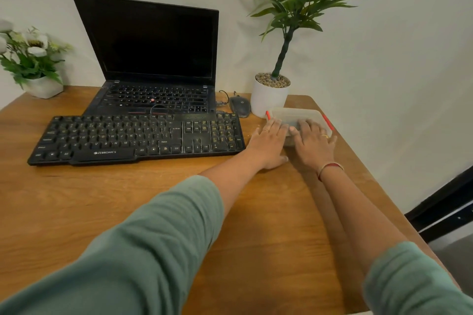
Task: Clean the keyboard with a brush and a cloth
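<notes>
Entry, head view. The keyboard (135, 138) lay along the left half of the table (256, 212), just in front of the open laptop (153, 59), its keys visibly dusty and speckled. I judged no cleaning had begun.

No brush and no cloth were in sight. Both hands were at a translucent lidded box (299, 115) with red clips, near the table's far right corner, just in front of the white plant pot (268, 100) and right of the mouse (240, 106).

The left hand (268, 143) had its fingers fairly straight over the box's left end, the thumb low by the table top. The right hand (313, 146) lay likewise, fingers spread flat across the lid. Neither was curled round anything.

The lid looked to be still on. The contents showed only as a dark blur (possibly the tools, but I could not tell).

Judgement: very early stage. Still to do: open the box, find brush and cloth, brush the keys, then wipe.
</notes>
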`<state>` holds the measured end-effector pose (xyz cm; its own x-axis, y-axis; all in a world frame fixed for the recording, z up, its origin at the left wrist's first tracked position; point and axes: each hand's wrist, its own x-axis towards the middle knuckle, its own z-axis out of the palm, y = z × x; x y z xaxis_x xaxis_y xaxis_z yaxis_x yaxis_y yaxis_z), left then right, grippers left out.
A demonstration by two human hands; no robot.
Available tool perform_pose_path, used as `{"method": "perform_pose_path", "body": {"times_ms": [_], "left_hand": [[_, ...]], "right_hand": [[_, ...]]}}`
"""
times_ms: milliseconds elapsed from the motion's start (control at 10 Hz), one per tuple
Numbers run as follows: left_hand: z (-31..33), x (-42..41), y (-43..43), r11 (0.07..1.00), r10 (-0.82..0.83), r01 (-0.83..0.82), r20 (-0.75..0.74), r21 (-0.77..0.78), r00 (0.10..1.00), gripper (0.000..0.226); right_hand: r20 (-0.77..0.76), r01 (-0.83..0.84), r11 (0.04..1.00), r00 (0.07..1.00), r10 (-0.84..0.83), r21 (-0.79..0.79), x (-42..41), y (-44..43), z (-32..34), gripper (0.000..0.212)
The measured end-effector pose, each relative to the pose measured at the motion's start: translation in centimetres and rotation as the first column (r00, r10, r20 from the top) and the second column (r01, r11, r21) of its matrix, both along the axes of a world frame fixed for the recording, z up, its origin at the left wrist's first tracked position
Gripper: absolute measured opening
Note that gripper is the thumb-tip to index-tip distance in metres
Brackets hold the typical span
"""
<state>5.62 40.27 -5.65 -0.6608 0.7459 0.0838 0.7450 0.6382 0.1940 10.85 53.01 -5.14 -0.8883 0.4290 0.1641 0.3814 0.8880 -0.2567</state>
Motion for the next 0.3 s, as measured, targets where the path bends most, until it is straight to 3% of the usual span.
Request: {"method": "perform_pose_path", "body": {"times_ms": [200,300], "left_hand": [[-0.7,2.7,-4.2,0.942,0.05,-0.006,-0.125,0.335,0.991,0.06],[-1.5,3.9,-6.9,0.875,0.148,-0.075,-0.118,0.478,0.982,0.044]], "right_hand": [[-0.27,-0.075,0.997,0.96,0.074,0.007,2.6,-2.5,0.5,0.054],[-0.294,-0.163,0.983,0.947,0.13,-0.089,3.3,-4.8,0.4,0.051]]}}
